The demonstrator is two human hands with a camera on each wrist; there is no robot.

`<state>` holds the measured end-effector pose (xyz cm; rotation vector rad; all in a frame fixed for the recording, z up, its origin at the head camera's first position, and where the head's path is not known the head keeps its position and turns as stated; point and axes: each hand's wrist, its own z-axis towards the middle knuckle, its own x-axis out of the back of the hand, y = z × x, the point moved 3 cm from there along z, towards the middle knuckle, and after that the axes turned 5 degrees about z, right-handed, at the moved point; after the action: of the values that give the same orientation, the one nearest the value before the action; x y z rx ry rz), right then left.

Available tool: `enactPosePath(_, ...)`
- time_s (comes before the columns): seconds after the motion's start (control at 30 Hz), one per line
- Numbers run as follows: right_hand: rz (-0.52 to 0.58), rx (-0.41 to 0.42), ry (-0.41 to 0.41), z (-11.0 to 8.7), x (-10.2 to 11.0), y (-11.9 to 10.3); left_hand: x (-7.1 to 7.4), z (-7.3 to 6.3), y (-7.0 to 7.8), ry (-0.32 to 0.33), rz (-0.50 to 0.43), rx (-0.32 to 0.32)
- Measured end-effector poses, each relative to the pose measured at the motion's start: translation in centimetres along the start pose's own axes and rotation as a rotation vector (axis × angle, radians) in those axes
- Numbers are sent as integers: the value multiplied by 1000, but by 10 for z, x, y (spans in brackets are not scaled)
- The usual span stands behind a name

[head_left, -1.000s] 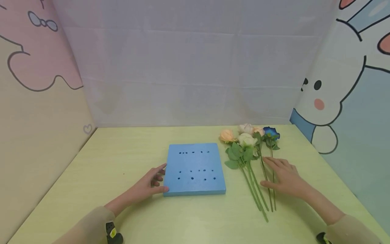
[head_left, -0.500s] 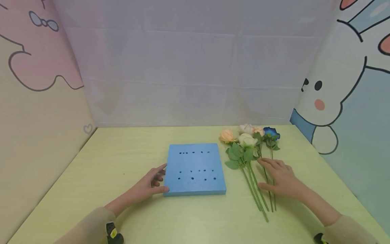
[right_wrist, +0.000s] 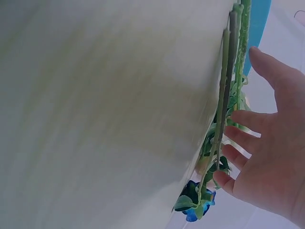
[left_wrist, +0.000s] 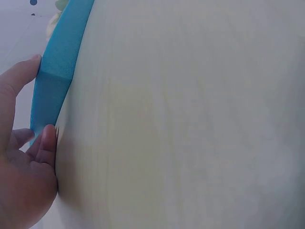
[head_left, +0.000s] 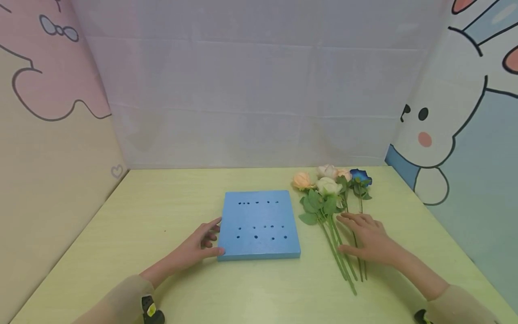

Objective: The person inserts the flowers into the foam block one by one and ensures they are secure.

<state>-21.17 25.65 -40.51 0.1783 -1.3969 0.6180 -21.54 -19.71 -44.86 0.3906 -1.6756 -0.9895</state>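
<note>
In the head view a blue foam block (head_left: pixel 261 220) with several small holes lies flat on the table. My left hand (head_left: pixel 198 245) rests at its left side, thumb tip on the near corner and index finger along the edge. The left wrist view shows that thumb (left_wrist: pixel 24 74) touching the block's side (left_wrist: pixel 62 57). Right of the block lie several artificial flowers with green stems: an orange one (head_left: pixel 302 180), a cream one (head_left: pixel 328 185), a blue one (head_left: pixel 360 176) and pale ones behind. Over the stems, my right hand (head_left: pixel 370 238) spreads loosely, holding nothing; the right wrist view shows its fingers beside them.
The pale yellow-green table (head_left: pixel 162 202) meets a light cloth wall (head_left: pixel 251 103) at the back. Side panels with cartoon figures stand left and right, one of them a white rabbit (head_left: pixel 445 112).
My right hand has moved a little to the left, across the stems. The left hand, the foam block and the flowers stay where they were.
</note>
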Motion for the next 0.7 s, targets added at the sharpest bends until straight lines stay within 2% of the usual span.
enactPosePath(0.4, 5, 9, -31, 1, -2, -8, 0, -1, 4, 12, 17, 15)
enactPosePath(0.7, -8, 5, -38, 2, -4, -7, -1, 0, 1, 14, 21, 7)
